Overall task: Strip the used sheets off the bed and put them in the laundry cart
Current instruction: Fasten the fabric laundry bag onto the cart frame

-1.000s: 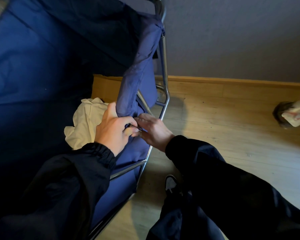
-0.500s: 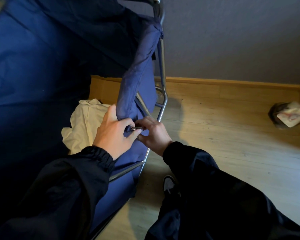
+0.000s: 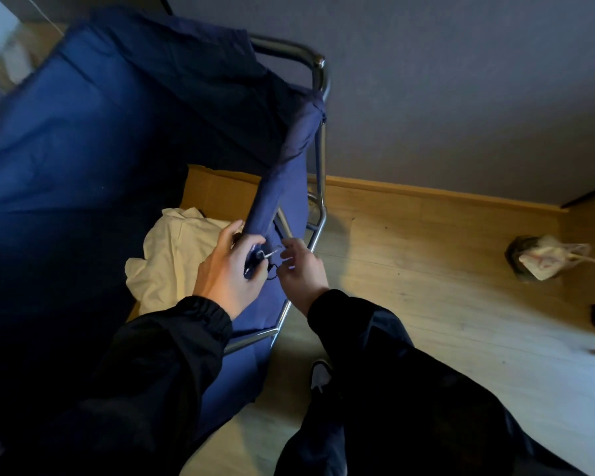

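Left hand (image 3: 231, 269) gripping the blue cloth rim (image 3: 272, 194) of the laundry cart (image 3: 83, 139) | right hand (image 3: 301, 266) curled just beside small clip (image 3: 270, 253), hold unclear | cream sheet (image 3: 172, 255) lying inside cart | bed unseen; judged: one sheet in, remainder unknown

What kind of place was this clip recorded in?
Probably a guest room or bedroom being serviced, though no bed shows: a blue fabric laundry cart holding a cream sheet, a lined waste bin on the wood-look floor by a plain grey wall.
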`<action>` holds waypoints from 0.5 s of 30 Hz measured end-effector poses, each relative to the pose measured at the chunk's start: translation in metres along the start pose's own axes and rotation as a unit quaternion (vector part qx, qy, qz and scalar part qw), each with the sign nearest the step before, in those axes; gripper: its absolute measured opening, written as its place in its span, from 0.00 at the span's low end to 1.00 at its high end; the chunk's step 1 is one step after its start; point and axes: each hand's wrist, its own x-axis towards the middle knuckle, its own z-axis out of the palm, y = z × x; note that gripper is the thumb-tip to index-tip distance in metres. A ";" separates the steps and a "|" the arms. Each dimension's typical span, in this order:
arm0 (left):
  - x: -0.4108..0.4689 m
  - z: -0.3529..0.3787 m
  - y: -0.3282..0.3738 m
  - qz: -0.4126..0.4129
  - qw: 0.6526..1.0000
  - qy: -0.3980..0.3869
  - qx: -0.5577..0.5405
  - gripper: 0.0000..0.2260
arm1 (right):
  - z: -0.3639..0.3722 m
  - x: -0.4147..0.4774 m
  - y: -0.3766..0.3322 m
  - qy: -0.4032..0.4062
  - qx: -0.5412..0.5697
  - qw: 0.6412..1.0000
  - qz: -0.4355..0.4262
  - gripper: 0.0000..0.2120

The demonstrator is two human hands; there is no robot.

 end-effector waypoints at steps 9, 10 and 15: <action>0.046 -0.009 0.036 0.031 0.999 -0.015 0.008 0.15 | -0.050 0.010 -0.046 0.037 -0.032 0.999 0.005 0.20; 0.053 -0.009 0.040 0.031 0.999 -0.017 0.015 0.15 | -0.055 0.014 -0.049 0.035 -0.036 0.999 0.004 0.20; 0.102 -0.006 0.055 0.021 0.997 -0.057 0.048 0.17 | -0.086 0.046 -0.057 0.033 -0.036 0.999 0.005 0.20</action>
